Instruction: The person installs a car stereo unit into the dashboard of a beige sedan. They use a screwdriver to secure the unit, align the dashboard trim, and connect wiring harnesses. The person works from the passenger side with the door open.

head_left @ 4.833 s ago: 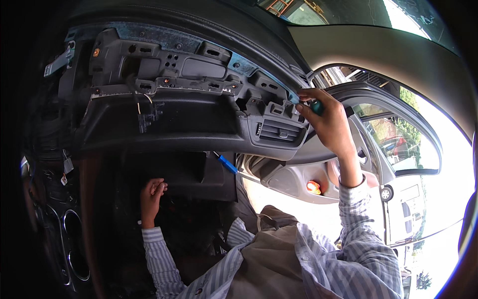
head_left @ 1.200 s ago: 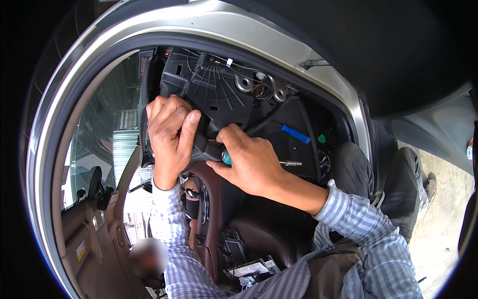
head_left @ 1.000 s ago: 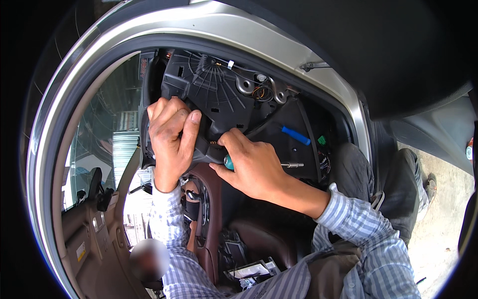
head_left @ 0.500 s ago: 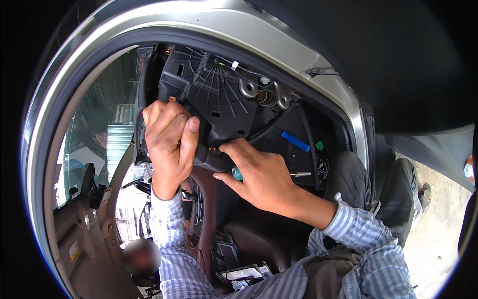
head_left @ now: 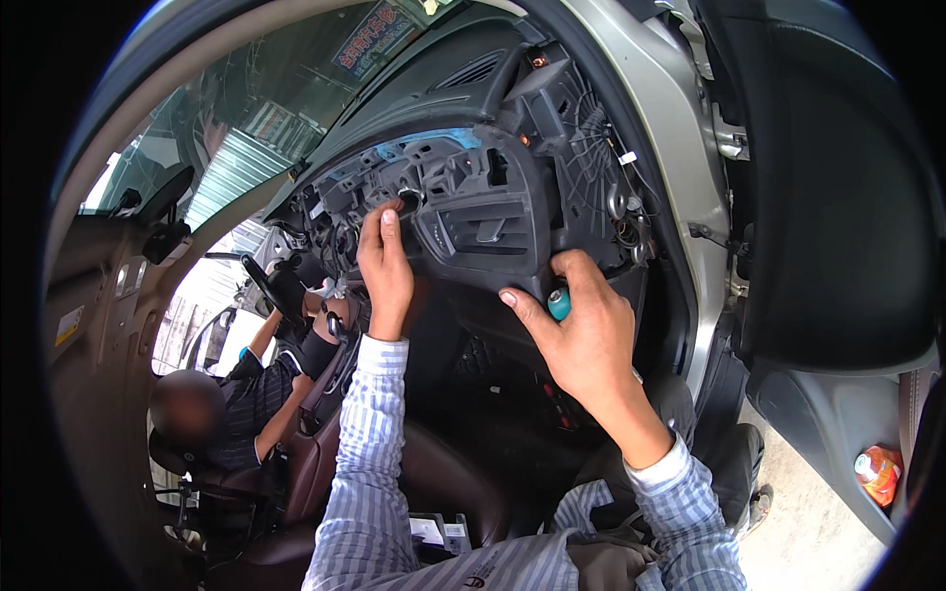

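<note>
A dark dashboard (head_left: 490, 286) with its trim off spans the space in front of me. My left hand (head_left: 387, 276) reaches up to the edge of an opening in its bare frame, thumb and fingers closed at that edge; the exact grip is partly hidden. At the dashboard's lower right corner my right hand (head_left: 589, 330) rests its fingers and thumb, with a teal-handled screwdriver (head_left: 560, 304) held in the palm. Its shaft is hidden by the hand. An air vent (head_left: 488, 231) sits in the dashboard between my hands.
Another person (head_left: 241, 419) sits at the left, hands near the steering wheel (head_left: 266, 286). The open door (head_left: 838, 197) stands on the right, an orange package (head_left: 877, 473) in its pocket. Loose wires (head_left: 628, 231) hang beside the dashboard's end. Brown seats (head_left: 434, 473) lie below.
The view has swung left and shows more of the dashboard. My left hand has left the dashboard's end for the opening in its frame. The right hand still holds the screwdriver near the corner.
</note>
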`<state>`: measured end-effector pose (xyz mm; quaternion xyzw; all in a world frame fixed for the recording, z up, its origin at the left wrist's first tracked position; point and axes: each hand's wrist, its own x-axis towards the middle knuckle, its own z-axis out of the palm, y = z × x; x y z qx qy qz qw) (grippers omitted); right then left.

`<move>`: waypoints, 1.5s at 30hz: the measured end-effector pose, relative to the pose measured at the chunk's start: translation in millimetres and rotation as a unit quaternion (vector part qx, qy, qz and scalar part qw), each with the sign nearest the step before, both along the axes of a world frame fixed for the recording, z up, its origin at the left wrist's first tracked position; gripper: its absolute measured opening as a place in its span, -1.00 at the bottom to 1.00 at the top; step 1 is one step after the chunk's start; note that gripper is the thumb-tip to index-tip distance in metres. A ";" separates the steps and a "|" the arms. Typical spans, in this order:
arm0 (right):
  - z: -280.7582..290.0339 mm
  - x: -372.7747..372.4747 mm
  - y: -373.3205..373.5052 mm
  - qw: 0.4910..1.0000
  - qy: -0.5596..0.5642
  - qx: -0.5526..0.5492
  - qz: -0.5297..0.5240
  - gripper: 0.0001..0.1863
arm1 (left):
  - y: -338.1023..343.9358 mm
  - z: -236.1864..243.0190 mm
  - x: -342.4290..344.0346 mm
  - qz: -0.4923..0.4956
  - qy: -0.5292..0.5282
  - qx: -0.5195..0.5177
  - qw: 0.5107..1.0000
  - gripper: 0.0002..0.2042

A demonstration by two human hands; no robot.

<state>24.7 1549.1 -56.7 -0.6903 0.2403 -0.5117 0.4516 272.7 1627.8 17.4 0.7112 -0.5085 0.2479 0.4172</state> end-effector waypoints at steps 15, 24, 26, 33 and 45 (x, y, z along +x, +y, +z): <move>17.5 7.2 12.4 0.995 0.062 -0.008 -0.080 -0.51 | -26.3 -1.4 0.4 0.093 0.170 0.096 0.976 -0.45; 16.4 8.7 10.6 0.996 0.035 -0.031 -0.074 -0.50 | -27.7 -8.5 3.5 0.071 0.183 0.033 0.980 -0.55; 20.2 7.2 13.8 0.996 0.045 -0.019 -0.072 -0.51 | -26.8 -9.9 -0.4 0.073 0.173 0.010 0.982 -0.53; 14.6 6.9 15.5 0.998 0.034 -0.015 -0.051 -0.57 | -18.8 -11.6 -8.8 0.072 0.191 -0.018 0.979 -0.53; 9.8 2.8 29.1 0.987 0.066 -0.065 -0.131 -0.56 | -17.6 -19.9 -4.5 0.007 0.181 -0.083 0.980 -0.51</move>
